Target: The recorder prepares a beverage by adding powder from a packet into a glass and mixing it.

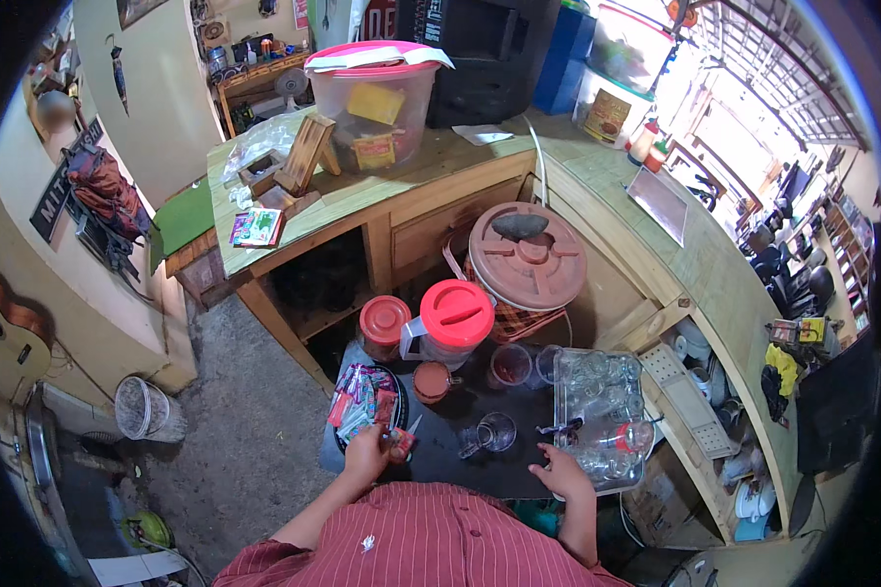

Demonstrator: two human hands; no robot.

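My left hand (368, 456) grips a small red sachet (404, 441) at the near edge of a dark tabletop (448, 425). Beside the sachet shows the blade of a pair of scissors (415, 424), partly covered. Just beyond that hand, a round dark tray (399, 378) is heaped with colourful sachets (363, 396). My right hand (564, 471) is empty, fingers apart, left of a clear plastic tray (558, 396) of glassware. A clear glass mug (496, 431) lies between my hands. Behind it are a reddish-brown lidded cup (432, 382) and a clear plastic cup (510, 365).
A red-lidded pitcher (456, 315) and a red-lidded jar (385, 323) stand at the back. Farther off is a large bucket with a brown lid (527, 257). A wooden counter (477, 158) curves around the table; a white pail (149, 411) sits on the floor at left.
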